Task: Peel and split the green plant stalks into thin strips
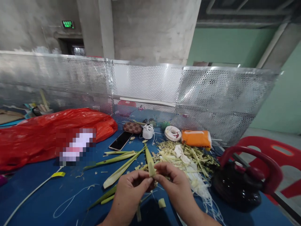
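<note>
My left hand (133, 191) and my right hand (172, 182) meet low in the middle of the head view. Between their fingertips they pinch a pale green leaf strip (151, 169), both thumbs pressed near its lower end. Beyond my fingers a longer leaf (149, 153) lies on the blue table, partly hidden by the held piece. Several long green leaves (123, 168) are spread left of my hands. A small cut leaf piece (161, 203) sits just below my right hand. What is tucked under my curled fingers is hidden.
A pile of shredded leaf scraps (195, 157) and white thread (207, 194) lies right, near a dark kettle (237, 185). Behind are a phone (121, 140), a ribbon spool (172, 133) and an orange packet (196, 138). A red plastic bag (47, 131) covers the left; a perforated metal screen (145, 81) stands behind.
</note>
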{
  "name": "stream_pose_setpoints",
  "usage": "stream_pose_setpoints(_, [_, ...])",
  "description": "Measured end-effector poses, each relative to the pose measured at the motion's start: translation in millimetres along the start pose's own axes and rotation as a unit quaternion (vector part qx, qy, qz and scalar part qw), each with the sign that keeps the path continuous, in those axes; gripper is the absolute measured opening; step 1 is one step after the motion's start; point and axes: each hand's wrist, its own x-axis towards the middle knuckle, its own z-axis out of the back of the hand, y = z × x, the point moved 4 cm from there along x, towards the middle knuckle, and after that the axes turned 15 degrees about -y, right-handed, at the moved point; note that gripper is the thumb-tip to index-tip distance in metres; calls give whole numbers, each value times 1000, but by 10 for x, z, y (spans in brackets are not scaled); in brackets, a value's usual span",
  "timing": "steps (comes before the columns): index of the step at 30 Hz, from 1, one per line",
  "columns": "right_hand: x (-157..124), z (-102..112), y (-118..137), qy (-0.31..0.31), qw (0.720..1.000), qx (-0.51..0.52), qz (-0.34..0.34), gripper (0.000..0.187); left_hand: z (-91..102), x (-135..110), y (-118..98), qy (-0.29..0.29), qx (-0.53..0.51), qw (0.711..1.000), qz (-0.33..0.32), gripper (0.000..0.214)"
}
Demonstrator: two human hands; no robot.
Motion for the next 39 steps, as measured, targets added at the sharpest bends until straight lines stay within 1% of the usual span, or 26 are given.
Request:
stream_pose_setpoints(2, [7, -20, 4, 27, 1000, -8, 5, 7, 9, 13, 14, -1, 0, 1000, -2, 13])
stream_pose_setpoints(4, [11, -28, 0, 41, 999, -17, 1, 6, 13, 21, 28, 1, -1, 1000, -8, 12])
stream_pose_setpoints(7, [15, -15, -22, 25, 999, -27, -14, 4, 11, 32, 67, 10, 5, 1000, -12, 13])
stream_pose_setpoints(9, [12, -7, -31, 13, 999, -43, -9, 5, 7, 45, 110, 18, 2, 1000, -6, 15])
stream_pose_setpoints(13, [-3, -12, -51, 15, 998, -62, 4, 5, 10, 84, 172, 23, -18, 1000, -2, 21])
stream_pose_setpoints(15, [-6, -11, -56, 15, 998, -65, 15, 5, 13, 98, 171, 26, -23, 999, -1, 25])
stream_pose_setpoints(18, [0, -12, -57, 14, 997, -71, 30, 6, 4, 102, 168, 47, -29, 998, 29, 29])
stream_pose_setpoints(20, [8, -18, -56, 13, 997, -72, 29, 7, -2, 102, 169, 57, -38, 997, 45, 32])
stream_pose_setpoints(23, [13, -36, -50, 12, 998, -66, 14, 7, 8, 110, 165, 50, -48, 997, 46, 35])
stream_pose_setpoints(25, [8, -45, -43, 10, 999, -48, 6, 9, 13, 109, 160, 52, -35, 997, 49, 35])
stream_pose_setpoints(27, [-1, -45, -38, 2, 999, -33, 13, 12, 20, 100, 149, 54, -20, 997, 58, 34])
stream_pose_setpoints(30, [-12, -44, -33, 6, 998, -37, 54, 14, 32, 86, 134, 49, -24, 996, 77, 31])
stream_pose_setpoints(35, [-11, -50, 35, 38, 981, -60, 182, 14, 32, 100, 170, 61, -78, 987, 126, 29])
stream_pose_setpoints(37, [-1, -47, 62, 46, 976, -63, 205, 13, 29, 106, 177, 71, -100, 981, 151, 30])
stream_pose_setpoints(39, [9, -42, 83, 53, 974, -65, 212, 12, 29, 95, 168, 77, -112, 976, 169, 27])
